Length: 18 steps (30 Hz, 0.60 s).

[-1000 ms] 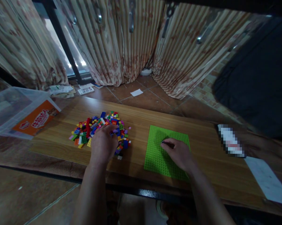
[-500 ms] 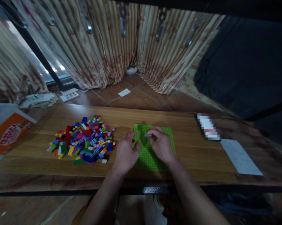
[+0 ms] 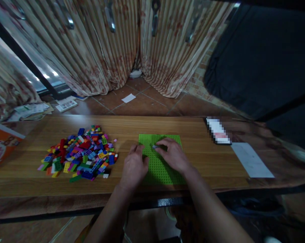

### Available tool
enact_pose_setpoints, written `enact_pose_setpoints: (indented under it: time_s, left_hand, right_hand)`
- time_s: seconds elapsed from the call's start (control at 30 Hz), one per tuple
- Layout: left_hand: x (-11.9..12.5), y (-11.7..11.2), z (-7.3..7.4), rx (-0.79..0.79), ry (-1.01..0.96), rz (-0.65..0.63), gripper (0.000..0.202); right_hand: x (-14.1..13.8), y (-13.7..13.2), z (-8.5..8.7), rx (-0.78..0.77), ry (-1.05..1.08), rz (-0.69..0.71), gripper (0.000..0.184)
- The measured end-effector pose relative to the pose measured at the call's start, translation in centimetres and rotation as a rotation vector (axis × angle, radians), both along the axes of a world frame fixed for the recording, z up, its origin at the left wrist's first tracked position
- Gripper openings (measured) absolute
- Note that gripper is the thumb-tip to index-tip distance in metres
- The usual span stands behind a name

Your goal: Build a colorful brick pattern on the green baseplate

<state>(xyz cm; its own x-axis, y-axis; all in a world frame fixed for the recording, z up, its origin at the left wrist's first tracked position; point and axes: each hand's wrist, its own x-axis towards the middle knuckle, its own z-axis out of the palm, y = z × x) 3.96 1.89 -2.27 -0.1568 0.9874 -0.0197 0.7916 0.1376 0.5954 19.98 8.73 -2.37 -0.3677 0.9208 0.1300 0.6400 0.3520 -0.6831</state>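
Baseplate (image 3: 161,170) lies flat before you, likely for easy reach. Your right hand (image 3: 174,155) pinches a small brick (image 3: 154,146) over it. Left hand (image 3: 134,166) at its left edge, maybe steadying; can't tell if gripping. Pile (image 3: 83,153) sits further left.

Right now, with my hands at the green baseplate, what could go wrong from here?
The small piece pinched in your right hand might slip or go down crooked, since your grip partly hides it. Your left hand, by the left edge of the green baseplate, could nudge it askew; I can't tell whether it is fixed down. The loose pile of bricks lies to the left of that hand, so a sideways sweep might scatter some.
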Motion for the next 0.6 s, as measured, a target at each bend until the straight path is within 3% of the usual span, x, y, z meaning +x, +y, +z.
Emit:
enact_pose_setpoints:
  time_s: [0.27,0.37,0.47,0.6]
  left_hand:
    - [-0.1,0.1,0.0,-0.034,-0.014,0.012,0.038]
    - [-0.2,0.1,-0.1,-0.018,-0.014,0.006,0.037]
    - [-0.2,0.1,-0.2,0.003,-0.012,-0.003,0.038]
    - [-0.1,0.0,-0.3,0.006,-0.003,0.005,0.037]
  right_hand:
    - [-1.1,0.0,-0.4,0.128,-0.003,0.067,0.012]
    - [-1.1,-0.1,-0.3,0.107,-0.003,0.064,0.008]
    - [-0.9,-0.2,-0.2,0.08,-0.046,0.038,0.016]
    - [-0.7,-0.3,-0.1,0.085,-0.129,0.09,0.016]
